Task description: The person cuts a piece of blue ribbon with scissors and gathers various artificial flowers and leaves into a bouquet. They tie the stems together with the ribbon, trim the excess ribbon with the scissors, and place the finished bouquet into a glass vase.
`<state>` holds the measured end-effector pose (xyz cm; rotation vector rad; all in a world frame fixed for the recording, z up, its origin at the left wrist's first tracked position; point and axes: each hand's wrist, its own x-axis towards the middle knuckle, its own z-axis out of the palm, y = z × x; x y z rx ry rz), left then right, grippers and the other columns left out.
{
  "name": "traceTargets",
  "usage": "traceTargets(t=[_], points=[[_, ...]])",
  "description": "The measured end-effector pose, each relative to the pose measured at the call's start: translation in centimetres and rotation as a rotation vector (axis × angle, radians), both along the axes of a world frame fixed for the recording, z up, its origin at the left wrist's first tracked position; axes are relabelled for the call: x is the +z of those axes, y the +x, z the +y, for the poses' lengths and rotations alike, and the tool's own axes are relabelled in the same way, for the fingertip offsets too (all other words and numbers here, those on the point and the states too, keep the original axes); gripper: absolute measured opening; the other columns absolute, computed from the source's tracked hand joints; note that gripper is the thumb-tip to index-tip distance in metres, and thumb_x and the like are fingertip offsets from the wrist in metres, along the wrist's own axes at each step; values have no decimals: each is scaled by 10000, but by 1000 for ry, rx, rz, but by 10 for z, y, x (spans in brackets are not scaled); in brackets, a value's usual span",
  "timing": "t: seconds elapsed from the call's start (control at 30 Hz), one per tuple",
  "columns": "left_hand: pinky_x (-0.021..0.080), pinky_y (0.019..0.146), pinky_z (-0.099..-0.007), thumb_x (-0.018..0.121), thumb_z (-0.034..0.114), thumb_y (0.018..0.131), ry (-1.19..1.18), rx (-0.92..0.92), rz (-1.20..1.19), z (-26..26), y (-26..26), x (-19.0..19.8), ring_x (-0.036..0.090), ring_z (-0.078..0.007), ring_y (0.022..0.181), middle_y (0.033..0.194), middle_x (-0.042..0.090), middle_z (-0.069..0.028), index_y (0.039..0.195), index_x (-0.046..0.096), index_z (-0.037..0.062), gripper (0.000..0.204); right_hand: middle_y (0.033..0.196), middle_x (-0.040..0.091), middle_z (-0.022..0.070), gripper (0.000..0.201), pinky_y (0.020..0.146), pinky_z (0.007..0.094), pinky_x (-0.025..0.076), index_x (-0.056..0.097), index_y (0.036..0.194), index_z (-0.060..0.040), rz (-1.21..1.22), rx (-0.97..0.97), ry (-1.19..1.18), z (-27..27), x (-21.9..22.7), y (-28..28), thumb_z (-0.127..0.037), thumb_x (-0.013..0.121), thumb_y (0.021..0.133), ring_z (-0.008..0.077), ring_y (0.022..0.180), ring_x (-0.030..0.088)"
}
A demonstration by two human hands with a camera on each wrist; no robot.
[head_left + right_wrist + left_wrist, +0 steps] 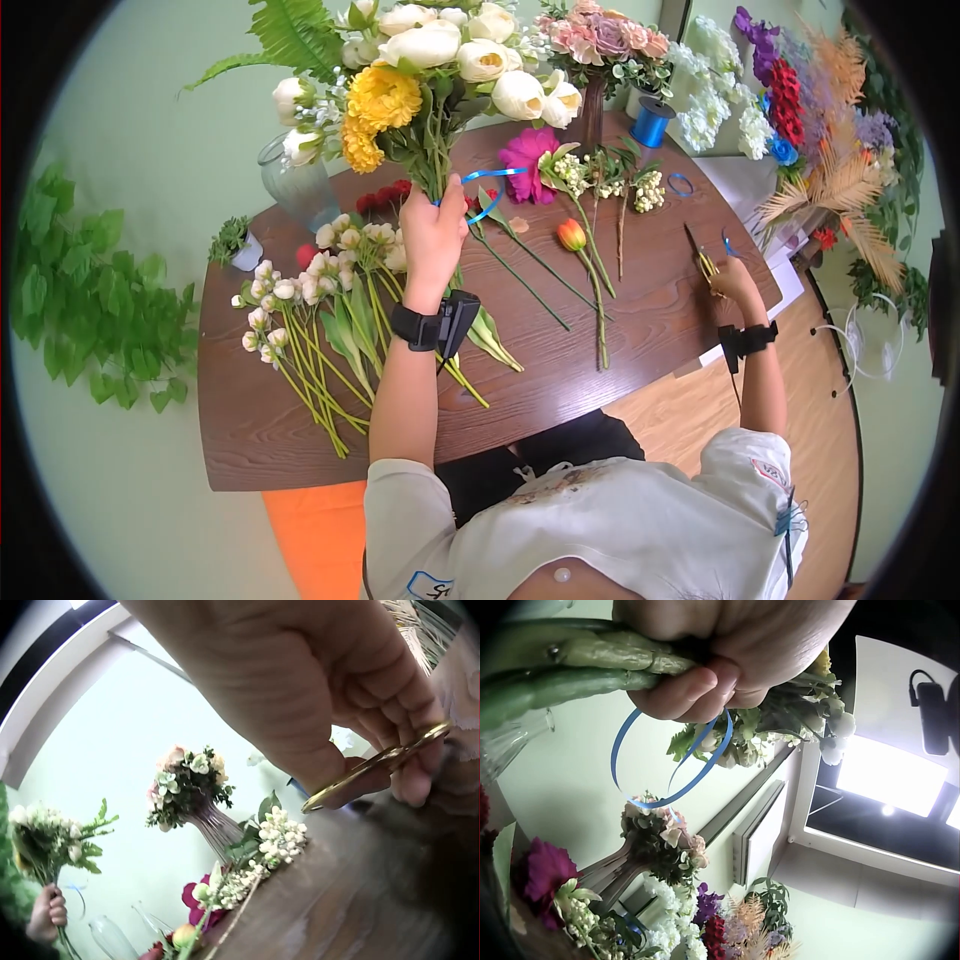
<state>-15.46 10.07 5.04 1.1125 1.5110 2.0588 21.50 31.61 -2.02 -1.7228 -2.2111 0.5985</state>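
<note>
One left hand [432, 235] was closed firmly round the green stems of one mixed bouquet [440, 90], raised above the dark brown wood-grain table [530, 330]. Two yellow ruffled blooms showed in it among many round white flowers, too overlapped to count. One narrow, shiny blue ribbon [490, 174] looped out from beneath that hand's fingers. One right hand [738, 282], fingers curled, gripped one pair of gold-handled scissors [706, 265] at the table's right side; whether the blades touched the wood could not be told.

Between the hands lay one magenta ruffled bloom [530, 165], one orange tulip [571, 235] and at least two clusters of small white berries [648, 190]. White buds on long green stems [320, 280] spread across the left side, crowded past counting.

Three containers stood toward the back: one ribbed brown vase [592, 115] holding pink and mauve blooms [605, 38], one clear glass vase [300, 185], and one small white pot [247, 253] with a green plant [230, 237].
</note>
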Motion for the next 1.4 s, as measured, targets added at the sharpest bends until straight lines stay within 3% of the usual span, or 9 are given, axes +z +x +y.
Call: traceTargets(t=[0.07, 0.17, 0.3, 0.57, 0.67, 0.73, 1.0, 1.2, 1.4], points=[[317, 360, -196, 497, 154, 828, 5, -10, -8, 0, 0, 1, 403, -41, 410, 538, 453, 7, 802, 469, 1, 157, 646, 558, 105, 301, 491, 229, 417, 514, 918, 108, 228, 7, -233, -1, 3, 5, -6, 505, 640, 131, 573, 549], [314, 360, -196, 496, 148, 827, 24, -11, -9, 0, 0, 0, 398, -40, 409, 535, 448, 8, 835, 477, -2, 152, 640, 530, 48, 368, 462, 208, 387, 466, 1016, 103, 492, 31, 85, -17, 5, 5, 15, 491, 659, 87, 526, 498], [264, 338, -192, 472, 155, 838, 24, 8, 6, 0, 6, 4, 348, -34, 382, 509, 400, 19, 812, 447, 9, 151, 681, 483, 4, 471, 459, 185, 353, 346, 1121, -3, 823, 208, -56, -64, 36, -25, -141, 591, 743, 41, 547, 425], [199, 313, -189, 449, 167, 850, 76, -14, 11, 0, 6, 1, 296, -24, 357, 481, 347, 38, 711, 393, 48, 191, 760, 396, -4, 604, 550, 211, 370, 267, 1151, -89, 859, 995, -628, -141, 52, -118, -544, 420, 785, 77, 610, 409], [318, 370, -190, 497, 150, 829, 24, -18, -19, -1, 5, 2, 398, -38, 420, 560, 459, 0, 786, 456, 1, 161, 713, 363, -4, 591, 544, 225, 371, 266, 1131, -64, 820, 1084, -647, -158, 57, -150, -548, 363, 805, 86, 588, 399], [206, 308, -189, 447, 159, 849, 64, -21, 1, 0, 10, 5, 295, -25, 352, 477, 341, 40, 680, 376, 59, 209, 705, 363, 1, 568, 545, 230, 374, 267, 1123, -52, 823, 1099, -646, -163, 60, -167, -527, 344, 820, 92, 583, 401], [210, 303, -187, 452, 150, 850, 46, -82, 12, 1, 13, 3, 299, -22, 351, 471, 349, 38, 677, 374, 55, 212, 689, 405, 15, 434, 512, 226, 390, 301, 1084, -33, 796, 1047, -399, -165, 62, -199, -412, 323, 873, 77, 532, 434], [306, 376, -213, 491, 145, 825, -13, -96, 8, 0, 14, 3, 393, -50, 407, 500, 429, 17, 741, 467, 12, 159, 599, 398, 8, 379, 425, 210, 374, 359, 1015, -34, 885, 831, -525, -172, 62, -208, -386, 349, 875, 69, 458, 419], [195, 307, -180, 444, 121, 852, 44, -119, 34, 3, 14, 2, 292, -15, 354, 483, 341, 48, 711, 370, 63, 170, 530, 384, -2, 356, 342, 197, 333, 372, 957, -45, 870, 788, -556, -173, 64, -206, -389, 378, 865, 65, 370, 388]])
